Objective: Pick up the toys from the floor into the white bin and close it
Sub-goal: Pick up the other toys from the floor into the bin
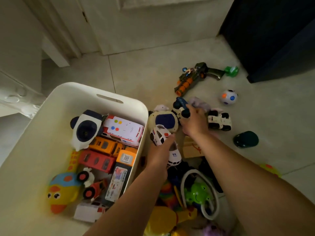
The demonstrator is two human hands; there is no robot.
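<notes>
White bin, bright toys

The ball was white with orange and blue dots; the bus orange, the frog green.

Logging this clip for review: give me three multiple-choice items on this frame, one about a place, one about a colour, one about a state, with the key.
1. Where does the toy gun lie?
A. inside the white bin
B. on the floor beyond the hands
C. in the right hand

2. What colour is the bus in the white bin, just below the ambulance?
A. orange-yellow
B. green
C. purple

3. What is the left hand doing?
A. lying flat on the floor
B. resting on the bin's rim
C. holding a small white toy car

Key: 1 B, the gun rests on the tiles far from the bin. 2 A, the bus is orange-yellow. 3 C, its fingers wrap the white toy car beside the bin.
</notes>
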